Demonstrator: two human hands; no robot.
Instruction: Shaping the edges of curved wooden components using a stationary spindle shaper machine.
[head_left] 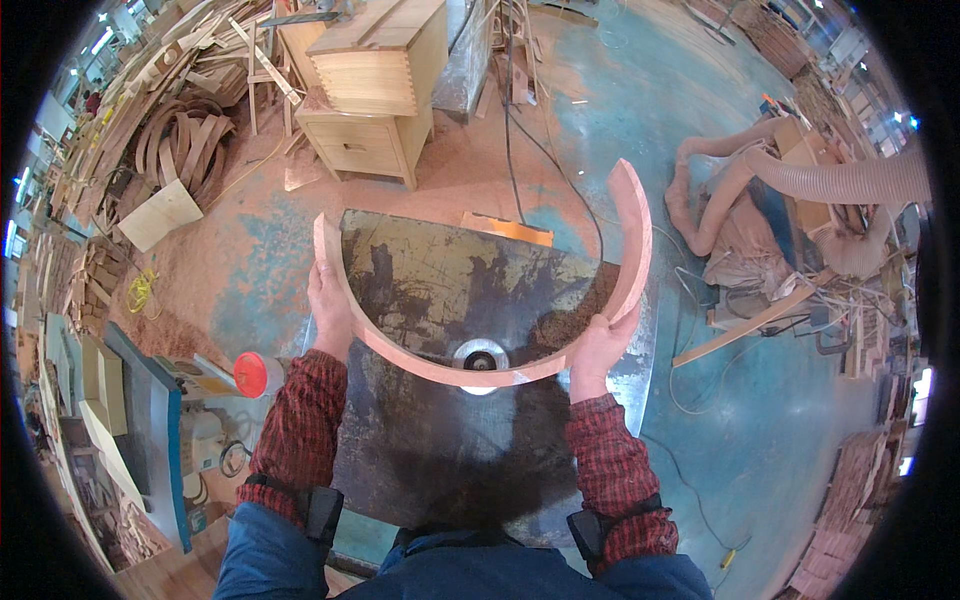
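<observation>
A curved, U-shaped piece of wood (438, 372) spans the space between my two hands, its open side facing away from me. My left hand (331, 306) grips its left arm, and my right hand (602, 345) is closed round its right side. Below it lies a worn dark metal machine table (420, 440) with scraped paint. Near the middle of the table, a round metal spindle (481, 358) shows just behind the wood's curve. Whether the wood touches the table or the spindle, I cannot tell.
Beyond the table stand a wooden drawer cabinet (365, 145) and an orange strip (508, 229). A red-lidded tub (258, 374) sits at the left. Ribbed dust hoses (840, 176) and cables lie to the right. Wood offcuts (185, 140) and sawdust cover the far left floor.
</observation>
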